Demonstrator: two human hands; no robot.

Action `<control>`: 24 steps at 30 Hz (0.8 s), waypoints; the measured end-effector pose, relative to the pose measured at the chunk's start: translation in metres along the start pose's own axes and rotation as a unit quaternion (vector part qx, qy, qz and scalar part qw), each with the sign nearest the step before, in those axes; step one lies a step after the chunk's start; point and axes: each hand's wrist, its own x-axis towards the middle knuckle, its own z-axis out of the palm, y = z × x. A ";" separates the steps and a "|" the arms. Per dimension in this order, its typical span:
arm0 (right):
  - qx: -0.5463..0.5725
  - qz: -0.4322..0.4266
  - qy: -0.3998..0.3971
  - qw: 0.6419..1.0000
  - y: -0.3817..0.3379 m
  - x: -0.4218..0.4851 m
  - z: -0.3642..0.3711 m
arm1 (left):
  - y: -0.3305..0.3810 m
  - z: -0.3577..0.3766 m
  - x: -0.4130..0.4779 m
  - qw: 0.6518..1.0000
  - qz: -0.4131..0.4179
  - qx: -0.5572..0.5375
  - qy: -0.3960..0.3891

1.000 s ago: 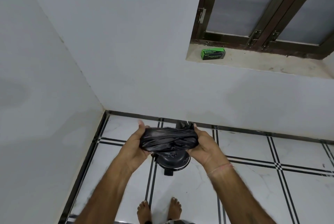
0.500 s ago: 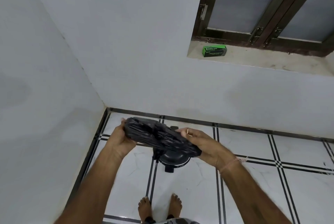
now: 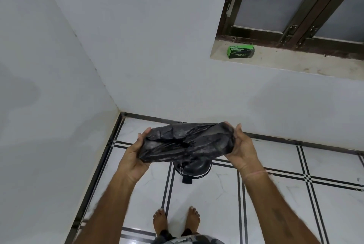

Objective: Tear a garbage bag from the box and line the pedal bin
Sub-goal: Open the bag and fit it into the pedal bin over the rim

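Gripping the garbage bag (image 3: 187,143) in my left hand (image 3: 136,155) and right hand (image 3: 241,145), I should find and spread its mouth before lowering it over the pedal bin (image 3: 194,168).

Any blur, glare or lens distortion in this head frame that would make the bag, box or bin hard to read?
Head view: even, soft light, no glare; wide-angle bending at the wall edges; slight motion blur on the black bag; green box print too small to read fully; pedal bin mostly hidden behind the bag.
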 end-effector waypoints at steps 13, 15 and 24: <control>-0.400 -0.431 0.011 0.809 -0.073 -0.005 0.126 | 0.073 0.151 0.001 0.903 0.271 0.333 -0.033; -0.521 -0.484 0.038 0.703 -0.057 0.007 0.107 | 0.060 0.123 0.012 0.910 0.241 0.338 -0.016; -0.397 -0.002 0.018 0.918 0.002 0.026 0.051 | 0.031 0.043 0.035 0.962 0.046 0.260 0.070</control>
